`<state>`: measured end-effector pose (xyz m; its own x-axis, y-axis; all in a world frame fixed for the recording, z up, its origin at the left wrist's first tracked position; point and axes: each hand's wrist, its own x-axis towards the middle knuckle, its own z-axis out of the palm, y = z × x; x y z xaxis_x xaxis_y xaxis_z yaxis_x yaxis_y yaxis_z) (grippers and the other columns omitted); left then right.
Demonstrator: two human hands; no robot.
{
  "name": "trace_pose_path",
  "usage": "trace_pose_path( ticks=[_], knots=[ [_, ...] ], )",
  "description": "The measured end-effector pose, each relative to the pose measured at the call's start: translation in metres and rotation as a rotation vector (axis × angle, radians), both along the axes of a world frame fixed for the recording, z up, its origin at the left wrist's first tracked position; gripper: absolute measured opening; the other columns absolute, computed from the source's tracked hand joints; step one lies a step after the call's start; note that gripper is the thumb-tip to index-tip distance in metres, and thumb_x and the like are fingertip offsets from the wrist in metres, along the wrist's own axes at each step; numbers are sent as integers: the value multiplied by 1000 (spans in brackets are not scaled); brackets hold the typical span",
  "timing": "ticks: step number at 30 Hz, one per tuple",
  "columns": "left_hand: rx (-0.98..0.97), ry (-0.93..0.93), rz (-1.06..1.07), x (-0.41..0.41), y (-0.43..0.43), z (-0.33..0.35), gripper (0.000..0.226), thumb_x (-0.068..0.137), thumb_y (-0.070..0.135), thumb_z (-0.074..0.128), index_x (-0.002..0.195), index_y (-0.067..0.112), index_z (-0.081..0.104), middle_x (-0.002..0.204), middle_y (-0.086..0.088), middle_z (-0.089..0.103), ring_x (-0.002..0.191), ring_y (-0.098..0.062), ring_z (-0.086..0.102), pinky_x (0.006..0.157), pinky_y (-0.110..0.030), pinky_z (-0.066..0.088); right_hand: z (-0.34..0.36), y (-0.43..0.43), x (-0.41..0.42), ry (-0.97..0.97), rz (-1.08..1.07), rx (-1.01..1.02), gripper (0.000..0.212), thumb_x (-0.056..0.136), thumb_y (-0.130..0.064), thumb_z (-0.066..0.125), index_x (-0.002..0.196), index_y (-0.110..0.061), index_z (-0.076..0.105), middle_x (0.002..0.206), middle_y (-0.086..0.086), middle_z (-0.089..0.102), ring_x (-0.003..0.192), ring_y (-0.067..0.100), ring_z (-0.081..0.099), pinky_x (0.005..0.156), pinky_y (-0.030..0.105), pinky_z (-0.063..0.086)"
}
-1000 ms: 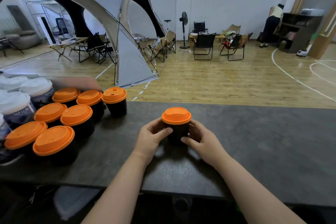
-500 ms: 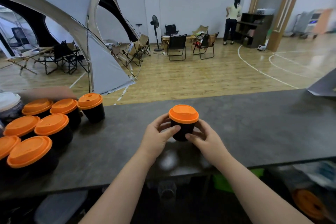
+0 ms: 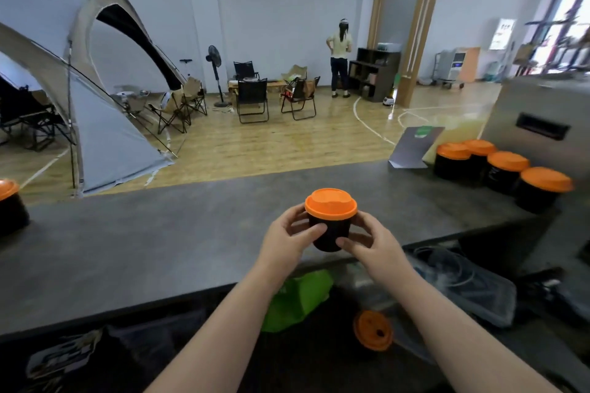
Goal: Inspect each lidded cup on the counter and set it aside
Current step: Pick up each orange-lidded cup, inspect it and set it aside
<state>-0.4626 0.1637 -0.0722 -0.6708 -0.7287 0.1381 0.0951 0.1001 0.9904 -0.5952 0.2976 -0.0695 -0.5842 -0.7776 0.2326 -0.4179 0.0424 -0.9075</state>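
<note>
A black cup with an orange lid (image 3: pixel 330 217) is held upright between both hands, near the front edge of the dark grey counter (image 3: pixel 159 242). My left hand (image 3: pixel 287 241) grips its left side, thumb across the front. My right hand (image 3: pixel 372 242) grips its right side and lower front. Several more orange-lidded black cups (image 3: pixel 504 171) stand in a group at the counter's right end. One further lidded cup (image 3: pixel 9 206) shows at the far left edge, partly cut off.
A grey folded card (image 3: pixel 415 147) and a grey box-like machine (image 3: pixel 542 124) stand at the right end. Below the counter lie a green bag (image 3: pixel 297 300), a loose orange lid (image 3: pixel 373 330) and a clear tub (image 3: pixel 463 287). A tent, chairs and a person stand beyond.
My view has swung to the right: the left cup group has slid out of sight and the right-hand group has come into view. Both hands carried the cup rightward along the counter.
</note>
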Motion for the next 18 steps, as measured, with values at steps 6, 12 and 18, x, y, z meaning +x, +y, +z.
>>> trace_pose_path(
  ticks=[6,12,18],
  knots=[
    [50,38,-21,-116,87,-2,49,84,17,79,131,20,63,118,0,73,110,-15,69,96,-41,57,14,91,-111,34,-22,30,53,83,-12,78,131,-19,59,121,-12,66,108,-12,59,88,12,52],
    [55,21,-55,-204,130,8,47,86,15,78,129,22,63,118,3,71,110,-16,69,93,-39,58,19,137,-197,70,-74,70,50,84,-12,77,130,-19,60,116,-14,67,109,-7,61,84,8,49],
    [20,9,-88,-288,135,14,48,86,10,77,130,21,62,116,6,70,109,-12,68,99,-44,55,18,140,-272,95,-139,91,55,84,-17,77,135,-22,56,125,-8,66,119,9,59,104,38,48]
  ],
)
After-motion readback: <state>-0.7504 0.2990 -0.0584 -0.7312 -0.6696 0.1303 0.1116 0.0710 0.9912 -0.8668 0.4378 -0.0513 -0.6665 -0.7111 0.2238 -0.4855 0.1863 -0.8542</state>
